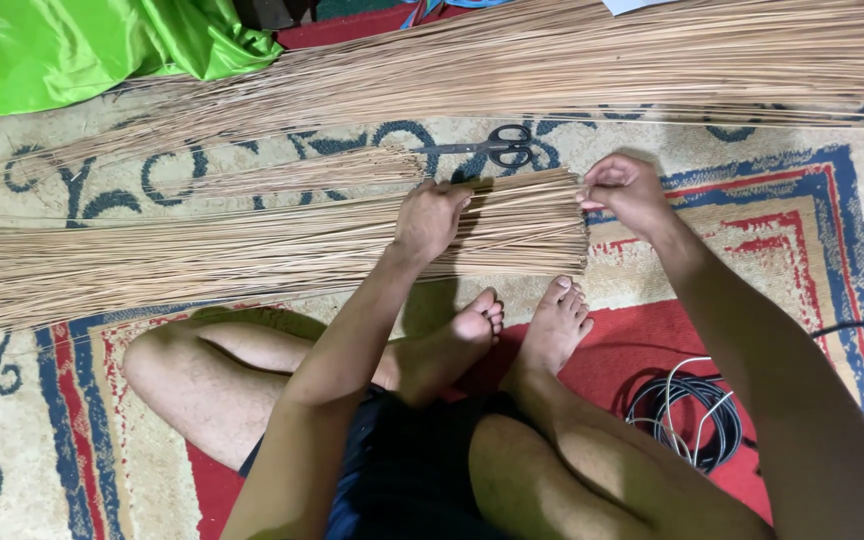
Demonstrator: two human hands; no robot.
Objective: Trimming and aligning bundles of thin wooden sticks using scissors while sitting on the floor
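Progress: we have one bundle of thin sticks (252,255) gathered with its right ends roughly level; a smaller bunch (292,175) and a long heap of sticks (602,55) lie apart, so by our judgement much sorting is left.
Left hand: our left hand (430,218) rests on top of the bundle near its right end, fingers curled and pressed down on the sticks.
Right hand: our right hand (627,190) sits just past the bundle's right end, its grip pinched together, seemingly on a stick tip or two; we cannot tell exactly what it pinches.
Bundle place: it lies on the carpet (812,230) across our front, just beyond our bare feet (522,325), running out to the left.
Bundle look: pale tan, very thin, straight and dry; packed close at the right, spreading looser toward the left.
Nearby: black scissors (497,147) lie closed on the carpet between bundle and heap; green shiny cloth (82,45) sits at the upper left; coiled cable (687,415) lies beside our right leg.
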